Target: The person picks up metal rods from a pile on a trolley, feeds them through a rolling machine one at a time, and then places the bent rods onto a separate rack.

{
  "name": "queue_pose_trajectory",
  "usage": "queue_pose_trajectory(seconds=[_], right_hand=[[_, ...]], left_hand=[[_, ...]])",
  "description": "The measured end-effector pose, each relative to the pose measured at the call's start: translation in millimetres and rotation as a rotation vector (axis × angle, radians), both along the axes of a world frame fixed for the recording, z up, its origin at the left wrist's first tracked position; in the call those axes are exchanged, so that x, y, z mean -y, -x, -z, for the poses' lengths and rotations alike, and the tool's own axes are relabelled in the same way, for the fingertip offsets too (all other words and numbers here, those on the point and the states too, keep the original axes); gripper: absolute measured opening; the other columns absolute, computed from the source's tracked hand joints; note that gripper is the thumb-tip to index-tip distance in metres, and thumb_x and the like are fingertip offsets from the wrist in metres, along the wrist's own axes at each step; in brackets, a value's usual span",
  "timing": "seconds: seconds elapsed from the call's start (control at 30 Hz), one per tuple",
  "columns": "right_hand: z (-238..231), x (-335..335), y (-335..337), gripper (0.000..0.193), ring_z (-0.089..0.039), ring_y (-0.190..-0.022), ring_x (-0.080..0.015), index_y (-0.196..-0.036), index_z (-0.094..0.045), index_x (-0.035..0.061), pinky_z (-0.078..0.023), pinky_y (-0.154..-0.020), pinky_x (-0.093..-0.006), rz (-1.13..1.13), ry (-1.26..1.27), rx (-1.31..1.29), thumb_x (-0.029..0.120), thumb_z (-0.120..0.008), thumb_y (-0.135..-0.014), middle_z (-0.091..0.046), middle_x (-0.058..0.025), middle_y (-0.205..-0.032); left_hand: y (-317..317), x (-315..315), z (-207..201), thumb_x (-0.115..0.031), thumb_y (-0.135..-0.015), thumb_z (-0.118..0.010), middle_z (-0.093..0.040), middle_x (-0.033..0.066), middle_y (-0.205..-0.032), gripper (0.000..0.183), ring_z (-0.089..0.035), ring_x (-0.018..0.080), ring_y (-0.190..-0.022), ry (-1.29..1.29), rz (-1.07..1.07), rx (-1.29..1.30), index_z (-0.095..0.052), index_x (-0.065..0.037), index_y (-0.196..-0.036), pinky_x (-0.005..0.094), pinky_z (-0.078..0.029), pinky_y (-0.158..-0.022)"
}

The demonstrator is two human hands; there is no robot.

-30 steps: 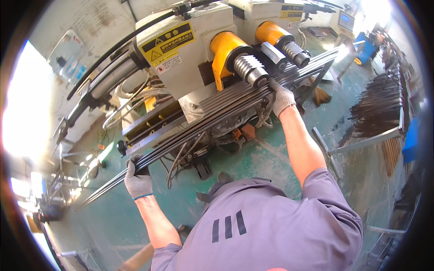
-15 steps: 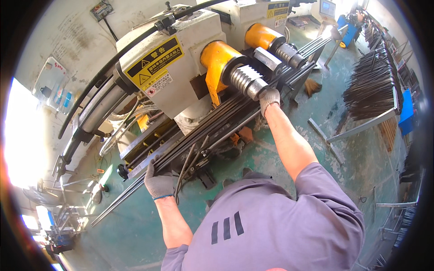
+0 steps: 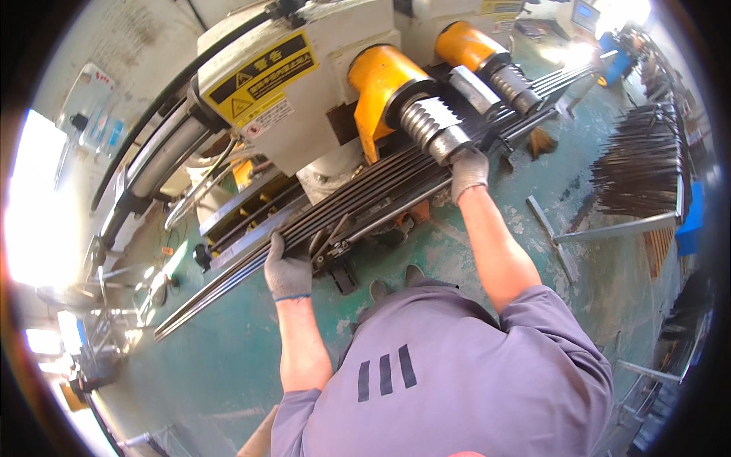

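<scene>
Several long, thin metal rods [image 3: 346, 196] run slantwise in front of a white machine [image 3: 327, 76]. My left hand [image 3: 288, 276], in a grey knit glove, is closed around the rods toward their left end, thumb on top. Farther right, my gloved right hand [image 3: 470, 175] is closed at the same rods, just below the tip of a ridged metal spindle [image 3: 435, 131]; its fingertips are hidden. An orange housing [image 3: 387, 82] carries that spindle. A second orange housing [image 3: 468, 47] with a similar spindle [image 3: 515, 87] stands behind it.
A rack of many dark rods [image 3: 640, 160] stands on the right. On the green floor lie a metal bar [image 3: 552, 238] and a broom head [image 3: 541, 142]. Cables [image 3: 202, 190] hang at the machine's left, near a curved black hose [image 3: 145, 135].
The rods are more fanned out than before, side by side. Both hands appear shifted a little to the right in view, staying at the rods. The view itself has also shifted.
</scene>
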State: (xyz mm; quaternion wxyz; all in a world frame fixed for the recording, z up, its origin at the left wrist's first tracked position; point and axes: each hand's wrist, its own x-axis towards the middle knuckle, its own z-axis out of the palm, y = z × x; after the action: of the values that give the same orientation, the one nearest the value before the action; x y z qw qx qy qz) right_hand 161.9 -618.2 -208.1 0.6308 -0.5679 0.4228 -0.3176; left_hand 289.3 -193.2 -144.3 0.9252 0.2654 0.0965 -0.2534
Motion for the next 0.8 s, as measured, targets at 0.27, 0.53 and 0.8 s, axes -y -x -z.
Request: queue_pose_trajectory(seconds=[0.27,0.53,0.8], right_hand=[[-27,-37,86,0.033,-0.074,-0.084,-0.0192,-0.12,-0.071,0.0074,-0.061,-0.075,-0.0386,0.125,-0.421,0.118,0.036,-0.071,-0.103,-0.076,-0.0055,-0.103],[22,-17,118,0.032,-0.074,-0.08,-0.0245,-0.114,-0.069,0.0068,-0.06,-0.076,-0.0416,0.099,-0.465,-0.04,0.037,-0.07,-0.103,-0.076,-0.0086,-0.095],[55,-31,87,0.019,-0.068,-0.074,-0.018,-0.104,-0.072,0.0072,-0.055,-0.064,-0.0337,-0.159,-0.565,-0.018,0.026,-0.076,-0.1,-0.071,-0.0038,-0.087]], left_hand=[[-33,-71,2,-0.024,-0.113,-0.049,-0.069,0.0183,-0.126,0.032,-0.065,0.0353,-0.124,-0.144,-0.442,-0.098,-0.064,0.001,-0.126,0.0541,-0.051,-0.113],[-3,9,0,-0.029,-0.106,-0.064,-0.074,0.0138,-0.116,0.032,-0.07,0.032,-0.113,-0.175,-0.381,-0.077,-0.069,-0.001,-0.121,0.0508,-0.057,-0.105],[25,56,-5,-0.024,-0.106,-0.066,-0.066,0.0152,-0.139,0.038,-0.061,0.0352,-0.129,0.022,-0.144,-0.109,-0.062,-0.003,-0.137,0.0544,-0.045,-0.119]])
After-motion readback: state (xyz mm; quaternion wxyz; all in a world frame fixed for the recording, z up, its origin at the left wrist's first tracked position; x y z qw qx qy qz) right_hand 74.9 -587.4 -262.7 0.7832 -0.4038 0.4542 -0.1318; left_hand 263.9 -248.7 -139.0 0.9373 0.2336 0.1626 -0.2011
